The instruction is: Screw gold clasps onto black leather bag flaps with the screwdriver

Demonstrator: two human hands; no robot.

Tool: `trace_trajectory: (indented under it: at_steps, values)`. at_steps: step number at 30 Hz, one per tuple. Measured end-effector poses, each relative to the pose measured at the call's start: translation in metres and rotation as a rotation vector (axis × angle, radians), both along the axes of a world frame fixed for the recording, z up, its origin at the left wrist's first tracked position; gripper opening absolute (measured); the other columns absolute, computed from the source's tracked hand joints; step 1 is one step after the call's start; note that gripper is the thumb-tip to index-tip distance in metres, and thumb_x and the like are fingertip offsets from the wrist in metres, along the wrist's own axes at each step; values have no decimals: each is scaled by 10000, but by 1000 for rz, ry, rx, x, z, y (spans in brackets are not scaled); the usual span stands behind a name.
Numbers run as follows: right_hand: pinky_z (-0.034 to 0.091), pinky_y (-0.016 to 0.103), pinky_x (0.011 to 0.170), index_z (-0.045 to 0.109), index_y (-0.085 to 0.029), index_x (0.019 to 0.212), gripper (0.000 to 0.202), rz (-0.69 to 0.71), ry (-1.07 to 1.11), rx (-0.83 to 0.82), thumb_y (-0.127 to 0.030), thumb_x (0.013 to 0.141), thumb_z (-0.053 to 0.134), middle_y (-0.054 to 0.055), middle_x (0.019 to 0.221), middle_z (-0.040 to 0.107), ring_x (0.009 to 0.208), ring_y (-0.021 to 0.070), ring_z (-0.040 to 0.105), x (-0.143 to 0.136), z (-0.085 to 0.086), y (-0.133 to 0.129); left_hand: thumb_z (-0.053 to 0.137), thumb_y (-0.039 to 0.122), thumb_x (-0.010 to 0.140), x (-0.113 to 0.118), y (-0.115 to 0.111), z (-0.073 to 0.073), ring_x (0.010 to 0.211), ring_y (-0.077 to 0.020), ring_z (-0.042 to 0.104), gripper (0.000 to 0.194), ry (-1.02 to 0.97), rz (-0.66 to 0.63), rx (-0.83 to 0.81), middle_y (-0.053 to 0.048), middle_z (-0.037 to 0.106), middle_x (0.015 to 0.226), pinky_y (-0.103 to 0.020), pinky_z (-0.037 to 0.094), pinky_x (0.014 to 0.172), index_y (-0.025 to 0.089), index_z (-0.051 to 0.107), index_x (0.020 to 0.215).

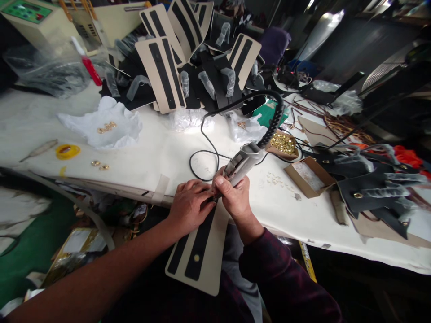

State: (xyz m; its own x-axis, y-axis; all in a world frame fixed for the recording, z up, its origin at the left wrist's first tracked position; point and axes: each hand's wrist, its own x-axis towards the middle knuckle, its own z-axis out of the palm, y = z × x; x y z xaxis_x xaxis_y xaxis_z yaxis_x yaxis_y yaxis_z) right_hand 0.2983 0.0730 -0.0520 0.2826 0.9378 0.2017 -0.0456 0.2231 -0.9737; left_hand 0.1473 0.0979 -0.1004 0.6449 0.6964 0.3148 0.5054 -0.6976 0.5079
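Observation:
My right hand (235, 197) is wrapped round a silver corded electric screwdriver (244, 162), tilted with its tip down. The tip is hidden between my hands. A beige panel with two black strips (212, 264) lies across my lap and leans up to the table edge; a small gold-coloured disc (196, 258) shows on one strip. Over the panel's upper end is my left hand (190, 204), thumb and forefinger closed together by the screwdriver's tip. Whatever they pinch is too small to make out.
Beige panels (160, 74) with black strips stand piled at the back. Gold-coloured fittings (107, 127) rest on white paper. Right of the screwdriver are a box of small gold-coloured parts (283, 142) and a cardboard box (309, 176). A black cable (202, 130) loops over the white table (141, 161).

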Motion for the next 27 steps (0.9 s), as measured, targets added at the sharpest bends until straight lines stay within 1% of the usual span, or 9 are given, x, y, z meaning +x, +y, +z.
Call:
trace_trajectory:
  at_steps: [5, 11, 18, 23, 25, 27]
  values:
    - [394, 274, 531, 547, -196, 627, 463, 6, -35, -33, -522, 821, 812, -13, 609, 537, 561, 128, 495, -2, 5, -2, 721, 294, 938, 0, -1, 1, 1308, -309, 557, 287, 6, 2, -13, -20, 691, 1395, -523, 450, 1021, 317, 721, 1224]
    - [382, 279, 524, 558, -195, 626, 418, 7, -133, -56, -498, 821, 770, -21, 580, 512, 539, 123, 467, -2, 10, -1, 698, 296, 952, 1, -1, 0, 1297, -312, 567, 227, 4, 12, -12, -32, 701, 1374, -528, 453, 1009, 317, 741, 1175]
    - [382, 278, 534, 554, -195, 636, 430, 54, -108, -29, -507, 845, 764, -24, 584, 497, 548, 123, 461, 0, 8, -2, 696, 311, 958, 1, -1, 1, 1293, -307, 561, 231, 0, 6, -17, -22, 699, 1373, -519, 449, 1016, 322, 732, 1186]
    - [394, 271, 554, 567, -194, 676, 446, 81, -90, -19, -538, 774, 834, -16, 648, 534, 595, 126, 469, 1, 7, -1, 677, 309, 968, 1, -2, 0, 1231, -305, 586, 188, 10, 20, 6, -51, 722, 1279, -508, 461, 972, 301, 745, 1143]
    - [395, 269, 550, 563, -197, 667, 467, 75, -94, -31, -561, 753, 842, -19, 637, 529, 592, 125, 462, 1, 7, 0, 681, 309, 964, 1, -1, -1, 1232, -307, 585, 192, 9, 24, 11, -57, 719, 1279, -507, 461, 974, 302, 746, 1145]
    - [388, 270, 538, 551, -198, 641, 476, 59, -99, -49, -565, 759, 830, -24, 607, 513, 570, 122, 454, 0, 6, 1, 687, 312, 961, 1, -1, -1, 1256, -308, 575, 207, 9, 17, 6, -49, 712, 1312, -511, 456, 993, 305, 740, 1161]
